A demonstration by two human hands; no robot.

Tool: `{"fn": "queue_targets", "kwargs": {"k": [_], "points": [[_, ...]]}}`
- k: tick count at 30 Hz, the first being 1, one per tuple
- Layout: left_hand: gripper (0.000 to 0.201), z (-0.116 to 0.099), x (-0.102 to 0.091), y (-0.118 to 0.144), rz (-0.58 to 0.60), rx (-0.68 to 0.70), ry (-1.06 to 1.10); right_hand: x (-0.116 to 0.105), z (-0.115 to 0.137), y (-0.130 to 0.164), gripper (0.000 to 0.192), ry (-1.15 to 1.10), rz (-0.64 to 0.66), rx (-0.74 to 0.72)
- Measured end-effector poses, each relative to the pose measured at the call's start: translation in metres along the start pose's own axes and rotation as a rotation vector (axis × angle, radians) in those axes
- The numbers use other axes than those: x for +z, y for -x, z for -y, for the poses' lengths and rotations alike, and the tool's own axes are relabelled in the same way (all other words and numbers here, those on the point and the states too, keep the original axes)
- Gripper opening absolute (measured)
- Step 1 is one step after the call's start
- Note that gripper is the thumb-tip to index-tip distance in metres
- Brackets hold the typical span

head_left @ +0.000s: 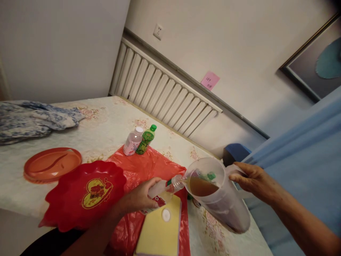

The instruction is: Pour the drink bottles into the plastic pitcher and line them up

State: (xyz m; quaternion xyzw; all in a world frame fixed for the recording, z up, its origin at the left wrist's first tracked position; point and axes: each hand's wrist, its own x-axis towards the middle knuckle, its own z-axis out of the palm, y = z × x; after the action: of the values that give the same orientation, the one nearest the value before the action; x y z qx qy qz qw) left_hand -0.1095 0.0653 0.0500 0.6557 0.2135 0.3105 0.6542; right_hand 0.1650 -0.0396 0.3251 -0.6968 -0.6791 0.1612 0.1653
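My left hand is closed around a clear plastic bottle, tilted with its open mouth at the rim of a pitcher. My right hand grips the handle of that translucent plastic pitcher, which leans toward the bottle and holds brown liquid. Under the bottle lies a yellow notebook, with a white cap resting on it. A red plastic bag is spread beneath the notebook. Whether liquid is flowing at the bottle's mouth, I cannot tell.
A white-capped bottle and a green-capped bottle stand behind on the table. To the left are a scalloped red tray, an orange lid-like dish and a bunched patterned cloth. A radiator runs along the wall.
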Motion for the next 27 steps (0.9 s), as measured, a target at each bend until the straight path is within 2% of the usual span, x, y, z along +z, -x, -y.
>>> {"fn": "queue_targets", "kwargs": {"k": [8, 27], "points": [[0.071, -0.0072, -0.0013, 0.0040, -0.022, -0.020, -0.069, 0.0003, 0.0085, -0.0004, 0.047, 0.046, 0.008, -0.015], [0.073, -0.0042, -0.0032, 0.0034, -0.002, -0.051, -0.123, -0.0004, 0.0007, -0.0024, 0.044, 0.059, 0.044, -0.031]]}}
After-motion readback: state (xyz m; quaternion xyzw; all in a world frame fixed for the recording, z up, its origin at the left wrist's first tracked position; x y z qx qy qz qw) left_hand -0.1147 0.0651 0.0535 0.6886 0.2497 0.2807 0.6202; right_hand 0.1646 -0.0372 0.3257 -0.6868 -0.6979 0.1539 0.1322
